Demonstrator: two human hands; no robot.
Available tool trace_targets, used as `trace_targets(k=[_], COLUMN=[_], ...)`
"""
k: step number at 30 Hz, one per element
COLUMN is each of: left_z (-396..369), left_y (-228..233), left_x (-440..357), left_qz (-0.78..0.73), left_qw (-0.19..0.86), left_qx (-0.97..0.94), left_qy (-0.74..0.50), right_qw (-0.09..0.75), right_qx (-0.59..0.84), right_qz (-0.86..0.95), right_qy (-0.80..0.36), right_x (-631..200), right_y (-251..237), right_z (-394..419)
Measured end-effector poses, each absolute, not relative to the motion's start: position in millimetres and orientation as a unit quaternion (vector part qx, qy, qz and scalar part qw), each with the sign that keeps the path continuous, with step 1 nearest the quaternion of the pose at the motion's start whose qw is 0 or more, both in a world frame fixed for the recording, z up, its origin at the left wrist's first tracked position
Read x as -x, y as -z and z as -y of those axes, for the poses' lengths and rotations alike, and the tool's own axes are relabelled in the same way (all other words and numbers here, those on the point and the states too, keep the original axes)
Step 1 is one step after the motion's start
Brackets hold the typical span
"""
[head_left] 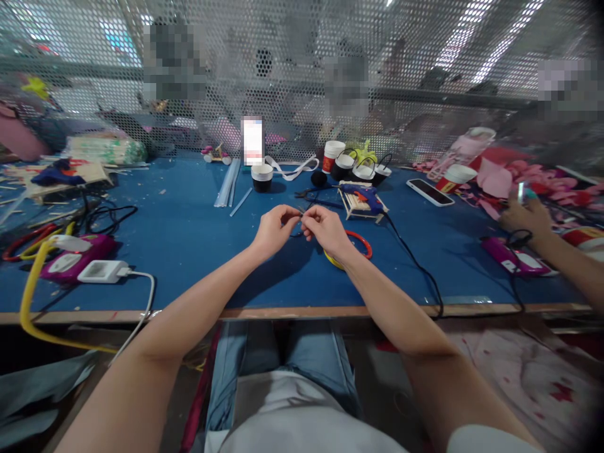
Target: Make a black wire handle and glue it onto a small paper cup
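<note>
Head view, centre of frame: left hand [272, 230] and right hand [325, 230] meet fingertip to fingertip, both pinching a small dark piece [301, 216] lying crosswise between them, equally near each, too small to identify. Below them the blue table [198, 251]; a red ring [361, 242] just right of the right wrist, a blue glue gun [365, 195] behind, perforated screen [302, 75] across the top; a co-worker's hand [526, 217] at right edge.

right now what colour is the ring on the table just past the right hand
Red, with a yellow ring under it; the red ring shows best in the head view, beside the right hand.
</note>
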State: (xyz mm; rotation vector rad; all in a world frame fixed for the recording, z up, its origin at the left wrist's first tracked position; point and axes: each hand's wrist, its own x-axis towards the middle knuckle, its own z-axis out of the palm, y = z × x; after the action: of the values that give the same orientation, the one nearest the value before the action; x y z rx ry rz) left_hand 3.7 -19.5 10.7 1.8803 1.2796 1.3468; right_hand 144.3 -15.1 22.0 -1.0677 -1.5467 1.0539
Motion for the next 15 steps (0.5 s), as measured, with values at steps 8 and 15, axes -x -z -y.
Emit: trace_targets(k=[8, 15], left_z=[16.9, 18.6], left_y=[-9.3, -12.7], left_x=[-4.6, -6.6], left_qz=[-0.445, -0.447], left_qw=[0.386, 0.418], left_qx=[-0.631, -0.596], left_qy=[-0.505, -0.52], right_qw=[0.489, 0.488], right_qx=[0.427, 0.424], right_qz=[0.62, 0.622], right_qy=[-0.44, -0.442], right_x=[-144.3, -145.0], right_y=[-19.1, -20.5], right_z=[13.0, 12.2])
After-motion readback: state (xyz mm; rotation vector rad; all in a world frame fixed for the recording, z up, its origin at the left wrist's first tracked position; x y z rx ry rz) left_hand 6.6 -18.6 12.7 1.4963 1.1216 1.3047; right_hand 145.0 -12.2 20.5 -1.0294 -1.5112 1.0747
